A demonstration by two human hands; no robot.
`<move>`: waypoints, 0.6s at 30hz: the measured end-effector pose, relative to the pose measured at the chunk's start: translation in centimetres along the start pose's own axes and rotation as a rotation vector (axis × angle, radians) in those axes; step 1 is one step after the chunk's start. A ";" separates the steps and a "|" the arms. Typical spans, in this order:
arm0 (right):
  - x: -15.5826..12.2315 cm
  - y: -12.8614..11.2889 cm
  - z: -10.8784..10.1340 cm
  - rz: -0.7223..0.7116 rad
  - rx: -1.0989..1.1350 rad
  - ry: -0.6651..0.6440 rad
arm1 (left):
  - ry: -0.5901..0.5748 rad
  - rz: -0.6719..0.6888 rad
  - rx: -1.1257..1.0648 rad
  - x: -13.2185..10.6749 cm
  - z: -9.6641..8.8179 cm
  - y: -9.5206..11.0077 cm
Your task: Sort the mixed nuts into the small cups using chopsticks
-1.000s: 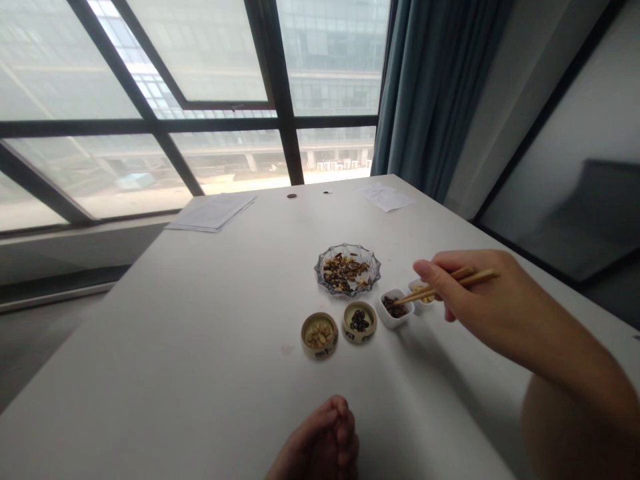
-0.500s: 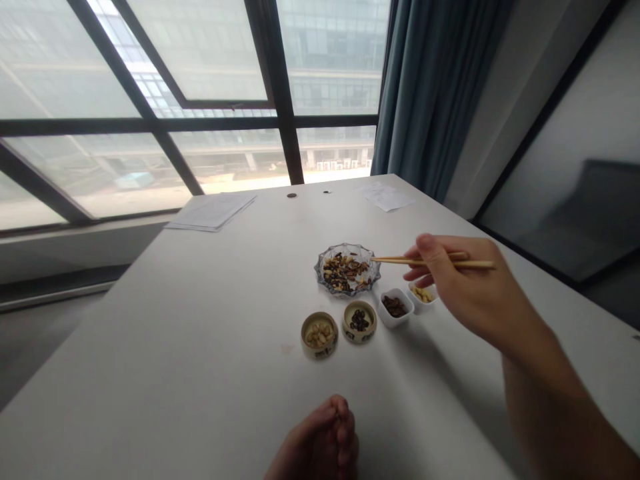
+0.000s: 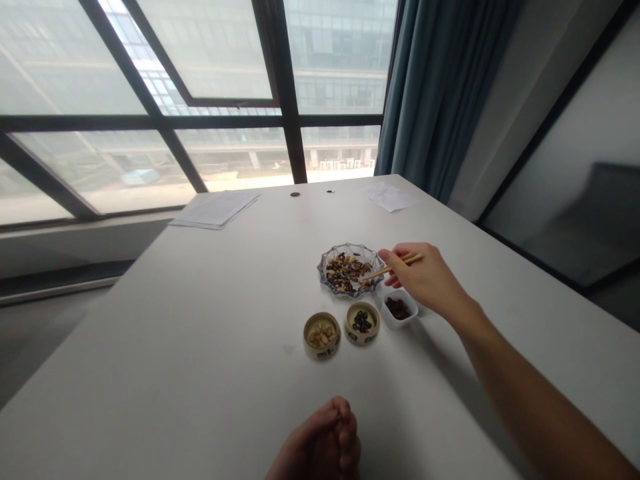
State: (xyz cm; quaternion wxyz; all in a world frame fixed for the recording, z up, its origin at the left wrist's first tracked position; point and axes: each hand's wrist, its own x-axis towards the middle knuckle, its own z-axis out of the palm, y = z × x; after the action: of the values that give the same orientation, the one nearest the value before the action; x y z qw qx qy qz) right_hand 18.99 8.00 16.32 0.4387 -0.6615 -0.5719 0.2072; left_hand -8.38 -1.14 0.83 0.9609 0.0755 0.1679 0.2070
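My right hand [image 3: 423,277] is closed around a pair of wooden chopsticks [image 3: 377,273], whose tips are down in the right part of a scalloped glass dish [image 3: 322,272]. A mix of dark and pale seeds or nuts [image 3: 346,268] lies in the dish. In front stand a round bowl of pale nuts [image 3: 322,355], a round bowl of dark beans [image 3: 362,339] and a white square cup [image 3: 399,324] of dark brown pieces. A second white cup is hidden behind my right hand. Low in the view, my left hand [image 3: 323,440] rests with curled fingers pressed together, nothing visible in them.
All this stands on a white table [image 3: 175,347]. Stacked papers [image 3: 217,208] lie at its far left corner, and loose sheets [image 3: 391,197] at the far right. Two small dark round spots, one a cable hole [image 3: 295,195], are near the back edge. Windows and a blue curtain [image 3: 430,100] rise beyond.
My right hand has moved left and forward, lowering the chopstick tips from the dish's right rim into its contents. It now covers the pale-filled white cup. My left hand stays put.
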 end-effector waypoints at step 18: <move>-0.1 -0.6 -0.2 -0.084 -0.224 0.049 | -0.004 0.000 -0.009 0.1 0.0 0.0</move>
State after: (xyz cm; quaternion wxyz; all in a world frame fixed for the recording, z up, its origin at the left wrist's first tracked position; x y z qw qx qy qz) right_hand 18.71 7.78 16.90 0.3841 -0.6865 -0.6080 0.1072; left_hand -8.30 -1.07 0.86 0.9615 0.0717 0.1649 0.2077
